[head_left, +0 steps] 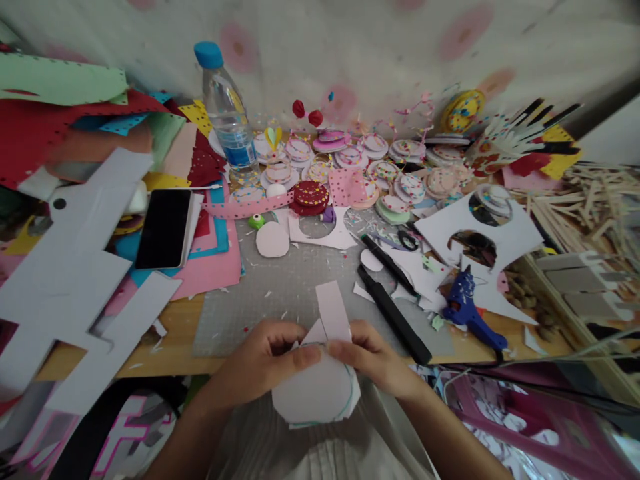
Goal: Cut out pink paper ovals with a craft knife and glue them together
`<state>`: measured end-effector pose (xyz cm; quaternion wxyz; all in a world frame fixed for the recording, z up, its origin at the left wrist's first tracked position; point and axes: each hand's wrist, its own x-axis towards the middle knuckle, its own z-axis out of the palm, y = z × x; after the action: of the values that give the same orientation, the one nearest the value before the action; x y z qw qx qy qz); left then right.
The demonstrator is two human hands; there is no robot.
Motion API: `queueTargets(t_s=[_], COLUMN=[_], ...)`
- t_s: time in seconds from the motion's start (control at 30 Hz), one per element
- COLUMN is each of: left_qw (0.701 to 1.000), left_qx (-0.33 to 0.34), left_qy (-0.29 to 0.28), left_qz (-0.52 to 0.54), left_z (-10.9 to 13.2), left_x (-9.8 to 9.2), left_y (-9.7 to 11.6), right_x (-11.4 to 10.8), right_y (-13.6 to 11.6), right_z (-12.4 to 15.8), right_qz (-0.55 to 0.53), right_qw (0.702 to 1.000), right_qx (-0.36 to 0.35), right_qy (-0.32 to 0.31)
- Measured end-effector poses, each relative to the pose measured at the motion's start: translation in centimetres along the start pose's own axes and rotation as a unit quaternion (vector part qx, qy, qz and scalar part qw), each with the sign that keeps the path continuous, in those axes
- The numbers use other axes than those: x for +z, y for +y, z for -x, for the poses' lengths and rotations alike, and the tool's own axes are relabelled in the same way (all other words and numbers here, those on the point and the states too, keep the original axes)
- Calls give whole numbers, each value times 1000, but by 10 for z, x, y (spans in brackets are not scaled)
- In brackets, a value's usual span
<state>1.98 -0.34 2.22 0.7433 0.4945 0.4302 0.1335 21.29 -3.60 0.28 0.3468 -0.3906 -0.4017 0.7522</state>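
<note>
Left hand [283, 353] and right hand [367, 353] pinch the white card disc [315, 393], its body at the fingers' six o'clock — the card strip [333, 310], nearer the right hand, pointing between eleven and twelve.

Dim, soft light; dark lower corners; edges stretched, blurred; highlights on bottle [225, 107].

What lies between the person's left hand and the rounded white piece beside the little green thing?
A stretch of grey mat with a few small white scraps lies between the left hand and the rounded white piece, seen in the head view.
</note>
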Motion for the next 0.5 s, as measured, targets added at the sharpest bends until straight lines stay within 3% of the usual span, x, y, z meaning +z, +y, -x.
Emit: queueTargets(t_s=[0.23, 0.5], left_qw=[993, 989], left_qx=[6, 27], left_qy=[-29, -34], left_qz=[112, 140], left_z=[-1, 0], left_x=[6, 7], left_y=[-8, -10], right_x=[-2, 8], right_y=[7, 9], right_z=[1, -3], right_qz=[-135, -216], right_qw=[990, 975], right_qx=[43, 33], right_qy=[-26, -52])
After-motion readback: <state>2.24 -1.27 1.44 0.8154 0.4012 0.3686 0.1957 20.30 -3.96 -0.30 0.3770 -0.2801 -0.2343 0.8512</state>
